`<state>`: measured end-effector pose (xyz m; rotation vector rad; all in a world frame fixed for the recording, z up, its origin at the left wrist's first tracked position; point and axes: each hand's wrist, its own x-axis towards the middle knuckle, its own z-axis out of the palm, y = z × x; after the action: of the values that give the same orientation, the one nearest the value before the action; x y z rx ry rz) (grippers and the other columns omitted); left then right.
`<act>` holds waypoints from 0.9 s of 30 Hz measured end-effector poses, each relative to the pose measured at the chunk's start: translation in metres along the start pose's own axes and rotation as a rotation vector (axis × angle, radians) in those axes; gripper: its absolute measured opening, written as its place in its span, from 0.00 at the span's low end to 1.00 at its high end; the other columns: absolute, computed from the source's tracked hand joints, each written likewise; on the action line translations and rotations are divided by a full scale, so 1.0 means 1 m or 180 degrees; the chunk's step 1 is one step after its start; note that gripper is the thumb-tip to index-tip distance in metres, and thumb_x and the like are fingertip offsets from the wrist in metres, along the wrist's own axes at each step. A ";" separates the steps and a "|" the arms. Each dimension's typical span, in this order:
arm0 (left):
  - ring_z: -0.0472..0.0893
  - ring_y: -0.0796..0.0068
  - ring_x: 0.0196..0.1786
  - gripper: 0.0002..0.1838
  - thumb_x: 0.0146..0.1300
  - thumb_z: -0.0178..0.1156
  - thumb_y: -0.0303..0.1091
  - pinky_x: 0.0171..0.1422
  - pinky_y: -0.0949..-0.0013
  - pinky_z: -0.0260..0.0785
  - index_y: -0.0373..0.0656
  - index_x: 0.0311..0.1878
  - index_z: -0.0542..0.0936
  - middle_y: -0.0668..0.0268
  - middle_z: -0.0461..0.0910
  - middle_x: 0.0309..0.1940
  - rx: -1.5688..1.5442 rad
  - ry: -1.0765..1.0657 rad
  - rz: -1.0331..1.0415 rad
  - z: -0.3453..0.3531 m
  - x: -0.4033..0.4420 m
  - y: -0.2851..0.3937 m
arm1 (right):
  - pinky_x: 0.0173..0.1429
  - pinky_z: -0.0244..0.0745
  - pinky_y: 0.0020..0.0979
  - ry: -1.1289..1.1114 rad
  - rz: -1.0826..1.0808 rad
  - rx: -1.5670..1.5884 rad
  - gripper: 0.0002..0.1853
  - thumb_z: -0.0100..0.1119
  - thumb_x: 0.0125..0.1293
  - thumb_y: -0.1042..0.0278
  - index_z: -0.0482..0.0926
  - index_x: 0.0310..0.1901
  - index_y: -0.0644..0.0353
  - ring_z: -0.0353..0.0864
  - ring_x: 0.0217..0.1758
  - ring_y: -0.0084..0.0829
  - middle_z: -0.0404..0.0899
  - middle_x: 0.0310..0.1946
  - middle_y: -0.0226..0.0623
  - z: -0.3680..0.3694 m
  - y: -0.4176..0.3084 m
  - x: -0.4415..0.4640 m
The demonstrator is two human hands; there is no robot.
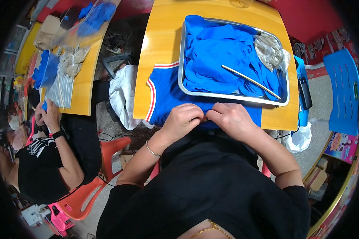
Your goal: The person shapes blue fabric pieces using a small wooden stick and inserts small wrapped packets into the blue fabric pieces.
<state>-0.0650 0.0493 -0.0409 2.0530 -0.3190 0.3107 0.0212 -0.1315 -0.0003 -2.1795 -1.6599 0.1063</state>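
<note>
Near the front edge of the yellow table, my left hand (pixel 184 120) and my right hand (pixel 232 118) meet with fingertips pinched together. Whatever they hold between them is too small and hidden to make out. Under and behind them lies a blue sleeveless jersey (pixel 163 91) with white and red trim. A metal tray (pixel 227 96) rests partly on the jersey, just beyond my hands. It is heaped with thin blue cut pieces (pixel 215 55). A wooden stick (pixel 251 82) lies slanted across the pieces, and a clear plastic bag of small contents (pixel 269 51) sits at the tray's right end.
On the left, another person (pixel 40 159) in black works with a small blue piece at a second yellow table (pixel 81 95). A blue chair (pixel 343 91) stands at the right. White cloth (pixel 123 95) hangs left of my table; a white bag (pixel 299 138) stands right.
</note>
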 end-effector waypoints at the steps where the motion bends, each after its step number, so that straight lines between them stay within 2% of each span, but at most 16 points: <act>1: 0.80 0.64 0.33 0.05 0.43 0.61 0.19 0.38 0.66 0.72 0.37 0.26 0.77 0.62 0.80 0.26 0.0030 0.0031 0.0009 0.001 -0.001 0.000 | 0.32 0.75 0.33 -0.0019 -0.0012 -0.0023 0.05 0.54 0.52 0.70 0.73 0.32 0.56 0.79 0.30 0.33 0.70 0.25 0.34 0.000 -0.001 0.000; 6: 0.80 0.63 0.32 0.06 0.44 0.61 0.18 0.36 0.67 0.72 0.38 0.27 0.76 0.62 0.80 0.26 0.0018 0.0212 -0.0105 0.002 -0.005 0.002 | 0.31 0.75 0.34 -0.0074 -0.0069 -0.0033 0.04 0.55 0.53 0.70 0.73 0.31 0.57 0.79 0.29 0.33 0.71 0.25 0.34 0.000 -0.004 0.002; 9: 0.80 0.63 0.31 0.07 0.44 0.62 0.18 0.36 0.68 0.72 0.38 0.28 0.76 0.61 0.80 0.27 -0.0027 0.0262 -0.0233 0.003 -0.006 0.005 | 0.30 0.73 0.33 -0.0118 0.0242 -0.0050 0.04 0.56 0.51 0.71 0.74 0.31 0.57 0.78 0.29 0.34 0.70 0.24 0.35 0.001 -0.010 0.003; 12: 0.81 0.63 0.32 0.07 0.45 0.63 0.19 0.37 0.68 0.73 0.38 0.28 0.76 0.61 0.80 0.27 0.0034 0.0246 -0.0255 0.004 -0.007 0.007 | 0.30 0.74 0.36 -0.0056 0.0572 -0.0015 0.07 0.58 0.52 0.69 0.71 0.32 0.58 0.79 0.28 0.38 0.73 0.27 0.37 0.008 -0.012 0.000; 15: 0.82 0.65 0.35 0.07 0.47 0.65 0.22 0.40 0.69 0.74 0.37 0.30 0.77 0.60 0.81 0.29 0.0053 0.0147 -0.0296 0.002 -0.008 0.004 | 0.33 0.73 0.39 0.0265 0.0824 0.0946 0.12 0.62 0.51 0.70 0.70 0.36 0.59 0.78 0.30 0.42 0.76 0.31 0.41 0.011 -0.006 -0.002; 18: 0.82 0.64 0.36 0.08 0.49 0.66 0.25 0.41 0.67 0.73 0.37 0.32 0.78 0.60 0.81 0.31 0.0261 0.0000 -0.0244 -0.001 -0.007 0.005 | 0.38 0.72 0.41 0.0302 0.0874 0.1385 0.18 0.66 0.49 0.71 0.70 0.42 0.59 0.78 0.36 0.44 0.78 0.34 0.42 0.013 -0.004 -0.010; 21: 0.81 0.62 0.37 0.08 0.50 0.66 0.26 0.42 0.66 0.73 0.37 0.33 0.78 0.60 0.81 0.32 0.0418 -0.0100 -0.0164 -0.002 -0.009 0.001 | 0.42 0.72 0.40 0.0065 0.1014 0.1196 0.21 0.66 0.48 0.73 0.72 0.45 0.58 0.77 0.42 0.42 0.77 0.33 0.40 0.005 -0.009 -0.016; 24: 0.80 0.60 0.37 0.07 0.51 0.64 0.26 0.42 0.64 0.72 0.37 0.33 0.78 0.59 0.80 0.31 0.0468 -0.0095 -0.0133 -0.002 -0.008 0.000 | 0.42 0.73 0.40 0.0378 0.0846 0.1102 0.19 0.66 0.48 0.73 0.73 0.44 0.58 0.76 0.44 0.42 0.77 0.35 0.40 0.017 -0.005 -0.021; 27: 0.79 0.59 0.36 0.06 0.53 0.63 0.26 0.41 0.63 0.71 0.37 0.34 0.77 0.58 0.79 0.31 0.0491 -0.0142 -0.0231 -0.001 -0.006 0.001 | 0.42 0.73 0.40 0.0809 0.0876 0.1198 0.16 0.65 0.48 0.74 0.75 0.41 0.58 0.76 0.40 0.44 0.76 0.38 0.41 0.022 -0.007 -0.021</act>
<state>-0.0716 0.0505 -0.0415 2.2201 -0.2533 0.2519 0.0026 -0.1440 -0.0215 -2.0192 -1.0966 0.1922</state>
